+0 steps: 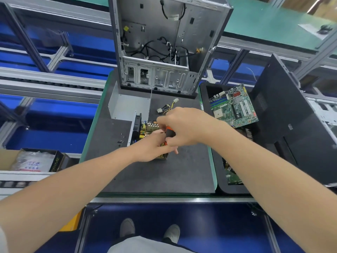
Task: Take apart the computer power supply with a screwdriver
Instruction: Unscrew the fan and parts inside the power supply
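The opened power supply (pixel 145 127) lies on the dark work mat (pixel 182 170), its yellow board and components exposed, a black fan at its left end. Its grey metal cover (pixel 127 106) stands just behind it. My right hand (pixel 184 125) grips the orange-and-black screwdriver (pixel 169 132) held upright over the board. My left hand (pixel 153 147) lies over the near end of the power supply, fingers by the screwdriver's lower part; the tip is hidden. Yellow and black cables with white plugs (pixel 169 105) trail from behind my right hand.
An empty grey computer case (pixel 164 52) stands at the mat's far edge. A green motherboard (pixel 234 105) lies in a black bin (pixel 217 172) on the right, beside a black case panel (pixel 291 125). Loose screws (pixel 121 139) lie left of the power supply. A cardboard box (pixel 36 159) sits at left.
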